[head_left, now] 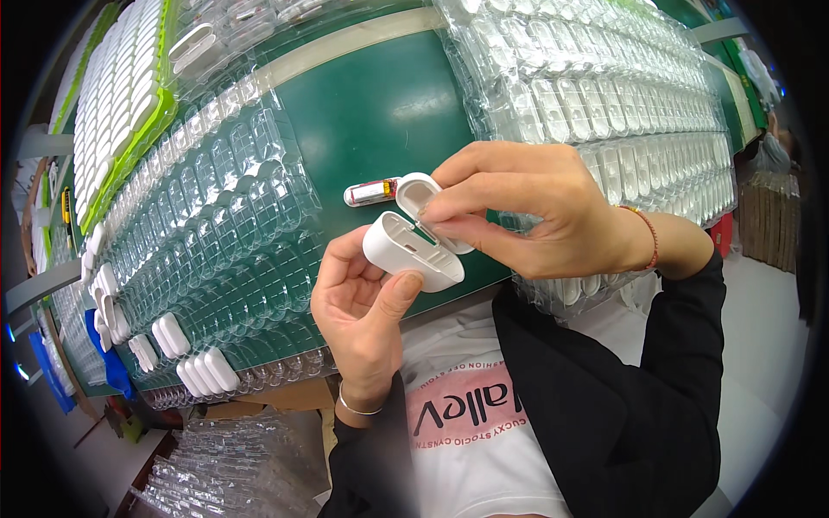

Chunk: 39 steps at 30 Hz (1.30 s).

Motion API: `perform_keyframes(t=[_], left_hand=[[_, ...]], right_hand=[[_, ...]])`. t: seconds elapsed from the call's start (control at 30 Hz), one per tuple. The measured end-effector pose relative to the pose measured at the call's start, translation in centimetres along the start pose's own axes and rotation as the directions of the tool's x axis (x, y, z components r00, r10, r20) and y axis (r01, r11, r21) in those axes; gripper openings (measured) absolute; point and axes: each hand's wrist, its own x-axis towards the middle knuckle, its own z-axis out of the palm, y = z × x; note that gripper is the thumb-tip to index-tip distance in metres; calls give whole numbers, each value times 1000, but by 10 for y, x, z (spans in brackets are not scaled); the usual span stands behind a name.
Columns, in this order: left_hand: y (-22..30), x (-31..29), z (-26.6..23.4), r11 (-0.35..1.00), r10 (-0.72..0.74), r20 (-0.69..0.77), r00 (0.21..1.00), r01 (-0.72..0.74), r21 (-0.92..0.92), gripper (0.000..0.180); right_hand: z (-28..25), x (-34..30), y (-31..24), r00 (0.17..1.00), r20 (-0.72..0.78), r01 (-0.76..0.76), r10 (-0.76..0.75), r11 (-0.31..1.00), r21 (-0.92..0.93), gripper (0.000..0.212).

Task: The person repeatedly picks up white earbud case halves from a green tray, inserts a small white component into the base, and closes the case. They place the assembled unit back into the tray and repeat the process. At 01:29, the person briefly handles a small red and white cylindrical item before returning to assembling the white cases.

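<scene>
My left hand [363, 306] grips a white oval plastic shell [406, 252], thumb pressed on its near edge. My right hand [527, 207] pinches a second, smaller white shell piece [416, 194] against the top of the first one. A small silver cylinder with a red and yellow band [371, 192] lies on the green table [380, 112] just behind the two shells. Both hands are above the table's front edge.
Clear blister trays [224, 224] cover the table at left, with a few white shells [207, 373] in the near pockets. More clear trays [604, 95] are stacked at right. A green-edged tray of white shells [121, 95] sits far left. Spare trays [233, 466] lie below.
</scene>
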Motion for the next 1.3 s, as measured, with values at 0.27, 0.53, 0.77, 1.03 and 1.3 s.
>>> perform_keyframes(t=[0.27, 0.53, 0.77, 1.03, 1.3], left_hand=[[-5, -1, 6, 993, 93, -61, 994, -88, 82, 42], [-8, -2, -10, 994, 4, 46, 999, 1, -112, 54], [-4, -9, 4, 971, 233, -128, 964, -224, 77, 57], [-10, -16, -1, 445, 538, 246, 806, -520, 730, 64], [3, -34, -23, 136, 575, 274, 771, -420, 897, 77]], right_hand=[[6, -5, -3, 991, 3, 130, -133, 970, -206, 15], [6, -2, -10, 997, 65, 56, -52, 996, -68, 14], [4, 12, -15, 997, 37, 75, -72, 995, -73, 13], [12, -1, -30, 966, 212, -171, 151, 982, 80, 8], [16, 15, -26, 970, 209, -133, 125, 991, 26, 14]])
